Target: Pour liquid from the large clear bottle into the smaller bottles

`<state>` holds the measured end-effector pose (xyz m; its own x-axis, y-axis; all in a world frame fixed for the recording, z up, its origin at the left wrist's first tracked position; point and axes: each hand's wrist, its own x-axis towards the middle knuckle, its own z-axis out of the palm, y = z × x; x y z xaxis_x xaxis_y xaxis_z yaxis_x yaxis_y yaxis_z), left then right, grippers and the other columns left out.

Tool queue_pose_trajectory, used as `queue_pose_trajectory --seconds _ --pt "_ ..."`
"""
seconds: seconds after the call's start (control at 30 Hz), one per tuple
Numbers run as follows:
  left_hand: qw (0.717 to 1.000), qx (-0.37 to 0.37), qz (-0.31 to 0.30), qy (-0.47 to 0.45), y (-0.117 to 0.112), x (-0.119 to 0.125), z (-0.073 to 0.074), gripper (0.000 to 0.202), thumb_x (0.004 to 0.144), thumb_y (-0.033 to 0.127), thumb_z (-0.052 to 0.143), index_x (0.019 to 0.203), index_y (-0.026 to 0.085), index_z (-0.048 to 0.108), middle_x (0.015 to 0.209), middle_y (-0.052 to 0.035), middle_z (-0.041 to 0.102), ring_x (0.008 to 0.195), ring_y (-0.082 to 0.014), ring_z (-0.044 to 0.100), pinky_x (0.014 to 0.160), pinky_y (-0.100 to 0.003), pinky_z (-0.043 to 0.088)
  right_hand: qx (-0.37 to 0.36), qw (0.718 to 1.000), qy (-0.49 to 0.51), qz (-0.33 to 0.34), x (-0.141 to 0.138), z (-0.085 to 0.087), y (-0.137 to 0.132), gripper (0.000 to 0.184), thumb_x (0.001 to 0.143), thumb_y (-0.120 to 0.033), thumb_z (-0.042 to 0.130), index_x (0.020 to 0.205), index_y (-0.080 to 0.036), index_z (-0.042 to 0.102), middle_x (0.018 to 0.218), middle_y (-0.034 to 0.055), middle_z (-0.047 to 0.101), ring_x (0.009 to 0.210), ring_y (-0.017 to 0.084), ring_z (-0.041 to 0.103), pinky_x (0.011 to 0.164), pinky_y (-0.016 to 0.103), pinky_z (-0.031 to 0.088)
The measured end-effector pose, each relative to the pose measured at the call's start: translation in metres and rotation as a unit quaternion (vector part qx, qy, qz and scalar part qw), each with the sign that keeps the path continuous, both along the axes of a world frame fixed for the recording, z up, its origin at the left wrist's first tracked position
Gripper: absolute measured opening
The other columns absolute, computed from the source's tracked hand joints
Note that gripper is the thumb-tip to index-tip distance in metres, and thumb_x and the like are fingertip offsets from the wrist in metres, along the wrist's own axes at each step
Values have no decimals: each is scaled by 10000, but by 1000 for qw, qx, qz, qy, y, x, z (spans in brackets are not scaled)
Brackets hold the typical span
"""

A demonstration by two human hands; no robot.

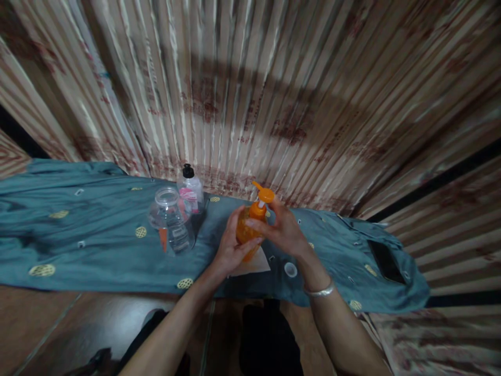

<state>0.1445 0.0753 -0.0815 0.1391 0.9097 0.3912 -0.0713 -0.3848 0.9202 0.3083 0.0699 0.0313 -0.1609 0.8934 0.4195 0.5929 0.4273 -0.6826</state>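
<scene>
An orange pump bottle (250,225) stands tilted over the teal cloth (90,245). My left hand (230,249) wraps round its lower body from the left. My right hand (282,230) grips it at the neck, just under the orange pump head (264,194). A silver bangle (321,290) sits on my right wrist. Under the bottle lies a pale piece of paper (256,265).
Left of the bottle stand a clear empty jar (172,219) and a clear bottle with a black cap and pink label (190,192). A small white ring (290,269) lies on the cloth. A dark phone (385,261) rests at the right end. Striped curtains hang behind.
</scene>
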Motion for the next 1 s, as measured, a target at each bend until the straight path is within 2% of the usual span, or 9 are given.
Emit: queue_pose_trajectory --seconds 0.07,0.13,0.27,0.4,0.53,0.6,0.67,0.9,1.0 --pt "1000 2 2 2 0 0 0 889 835 544 859 1587 282 465 1663 -153 524 1573 -362 482 1316 -579 363 -33 996 8 88 9 5 3 459 949 -628 705 1233 -268 733 1155 61 803 1124 301 750 1001 448 600" --pt "1000 2 3 4 0 0 0 889 839 540 858 1589 274 462 1664 -162 520 1564 -361 494 1307 -577 377 -47 992 1 115 13 10 5 421 978 -620 665 1178 -261 754 1137 59 812 1119 299 758 1009 450 593" --pt "1000 5 5 6 0 0 -1 891 837 544 858 1589 280 459 1665 -158 518 1575 -358 481 1309 -571 375 -8 1000 -9 -5 2 6 1 356 929 -569 736 1058 -237 744 1037 73 815 991 296 777 915 432 610" --pt "1000 6 8 8 0 1 -2 882 846 566 841 1587 278 459 1673 -159 511 1590 -359 460 1326 -576 341 32 993 -10 -110 -12 -2 -5 354 856 -546 822 1001 -237 727 1036 90 800 1042 316 764 987 468 601" --pt "1000 6 10 9 -1 1 0 883 842 572 844 1581 271 464 1653 -161 528 1578 -361 477 1324 -577 346 -11 1000 26 -13 -3 -2 -2 543 847 -637 815 1204 -236 730 1174 99 800 1125 326 752 1012 478 607" --pt "1000 6 11 10 -1 1 1 878 843 563 847 1582 281 465 1650 -153 533 1574 -363 480 1315 -581 362 -42 996 46 62 3 0 1 520 906 -669 746 1219 -254 740 1195 77 808 1154 310 750 1023 459 604" --pt "1000 6 11 9 -1 1 1 879 842 556 849 1586 289 464 1657 -150 526 1573 -365 481 1308 -583 375 -51 993 59 84 5 1 2 469 943 -673 699 1160 -262 759 1142 59 823 1130 298 758 1007 446 606" --pt "1000 11 10 7 -2 0 -1 897 839 585 843 1586 271 458 1661 -171 514 1587 -371 459 1319 -582 351 1 992 47 -116 -17 -6 -6 393 832 -585 824 984 -239 716 999 81 815 931 305 778 871 448 622" --pt "1000 11 9 7 -3 0 -1 874 853 585 831 1579 266 464 1649 -173 522 1580 -371 469 1317 -585 353 -15 995 47 -92 -16 -6 -8 477 812 -602 845 1087 -236 712 1043 74 807 966 302 769 894 447 621"
